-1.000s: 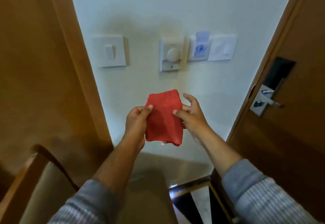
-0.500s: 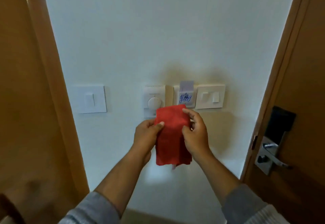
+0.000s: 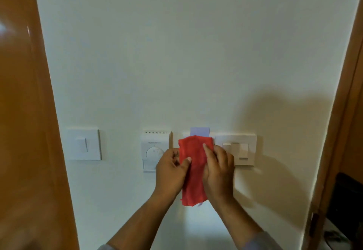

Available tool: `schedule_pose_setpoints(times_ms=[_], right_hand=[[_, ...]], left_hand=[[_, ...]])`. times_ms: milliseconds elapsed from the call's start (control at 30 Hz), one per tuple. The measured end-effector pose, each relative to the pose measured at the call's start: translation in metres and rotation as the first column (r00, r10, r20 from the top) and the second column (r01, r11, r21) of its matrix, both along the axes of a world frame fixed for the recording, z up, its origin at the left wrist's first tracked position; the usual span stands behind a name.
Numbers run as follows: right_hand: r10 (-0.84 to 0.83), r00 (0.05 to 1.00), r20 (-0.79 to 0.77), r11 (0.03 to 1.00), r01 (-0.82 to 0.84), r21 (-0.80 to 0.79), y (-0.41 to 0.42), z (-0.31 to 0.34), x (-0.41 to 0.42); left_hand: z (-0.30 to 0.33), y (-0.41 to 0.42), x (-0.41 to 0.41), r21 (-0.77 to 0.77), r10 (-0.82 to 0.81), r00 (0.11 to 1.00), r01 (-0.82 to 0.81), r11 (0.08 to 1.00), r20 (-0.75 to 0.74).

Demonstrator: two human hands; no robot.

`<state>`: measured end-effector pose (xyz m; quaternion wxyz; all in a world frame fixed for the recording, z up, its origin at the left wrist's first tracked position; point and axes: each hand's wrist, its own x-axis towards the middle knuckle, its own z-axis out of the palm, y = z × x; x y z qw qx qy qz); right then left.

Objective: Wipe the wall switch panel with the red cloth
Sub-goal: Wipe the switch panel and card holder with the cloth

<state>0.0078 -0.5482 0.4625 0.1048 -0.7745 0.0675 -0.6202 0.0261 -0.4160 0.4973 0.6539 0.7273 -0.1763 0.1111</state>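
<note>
A folded red cloth (image 3: 193, 169) hangs upright between both hands, close in front of the white wall. My left hand (image 3: 170, 171) pinches its left edge and my right hand (image 3: 219, 173) grips its right side. The cloth's top covers the key-card holder, of which only the pale card (image 3: 200, 131) shows above. The double wall switch panel (image 3: 245, 147) sits just right of my right hand, partly hidden by it. A thermostat with a round dial (image 3: 154, 147) is just left of my left hand.
A single white switch (image 3: 84, 144) is mounted further left on the wall. A brown wooden panel (image 3: 25, 112) borders the wall on the left. On the right stands a brown door frame (image 3: 337, 132), with a dark lock (image 3: 345, 200) low down.
The view has tilted up and moved closer to the wall. Both hands have lifted the cloth, which now covers the card holder instead of hanging below it.
</note>
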Motion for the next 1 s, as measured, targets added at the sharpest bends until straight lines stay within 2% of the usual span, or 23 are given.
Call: schedule_pose_setpoints(times_ms=[100,200,267,333,467,533,567,667,733,833,900,1000], right_hand=[[-0.156,0.987,0.03,0.987,0.158,-0.038,-0.007,-0.008,0.012],[-0.232,0.972,-0.032,0.964,0.225,-0.144,-0.002,-0.013,0.019],[-0.204,0.974,-0.099,0.969,0.186,-0.164,0.01,-0.013,0.023],[-0.151,0.974,-0.167,0.981,0.127,-0.147,0.02,-0.016,0.028],[-0.177,0.975,-0.137,0.962,0.141,-0.234,0.017,-0.019,0.043],[-0.216,0.972,-0.094,0.927,0.174,-0.331,0.01,-0.019,0.053],[-0.23,0.97,-0.073,0.905,0.186,-0.384,0.005,-0.02,0.058],[-0.244,0.97,-0.01,0.816,0.2,-0.542,-0.009,-0.022,0.066],[-0.238,0.971,0.022,0.733,0.195,-0.652,-0.023,-0.023,0.067],[-0.217,0.975,0.042,0.604,0.167,-0.779,-0.043,-0.018,0.064],[-0.201,0.978,0.049,0.611,0.165,-0.774,-0.045,-0.014,0.063],[-0.2,0.978,0.051,0.703,0.179,-0.689,-0.033,-0.01,0.065]], left_hand=[[0.003,0.007,0.002,0.189,0.036,0.991,-0.06,0.98,0.13],[0.011,0.023,0.003,0.391,0.146,0.92,-0.293,0.873,0.364],[0.023,0.032,0.004,0.375,0.203,0.827,-0.438,0.817,0.524],[0.039,0.042,0.014,0.283,0.222,0.719,-0.51,0.813,0.658],[0.083,0.058,0.052,0.189,0.185,0.459,-0.655,0.732,0.869],[0.104,0.061,0.075,0.162,0.181,0.368,-0.728,0.666,0.912],[0.114,0.061,0.087,0.182,0.161,0.357,-0.755,0.63,0.92],[0.13,0.058,0.114,0.268,0.122,0.39,-0.796,0.543,0.913],[0.13,0.052,0.124,0.249,0.142,0.373,-0.813,0.526,0.917],[0.124,0.045,0.132,0.156,0.196,0.3,-0.833,0.531,0.934],[0.123,0.044,0.135,0.124,0.215,0.275,-0.839,0.53,0.937],[0.122,0.043,0.138,0.105,0.22,0.256,-0.841,0.531,0.941]])
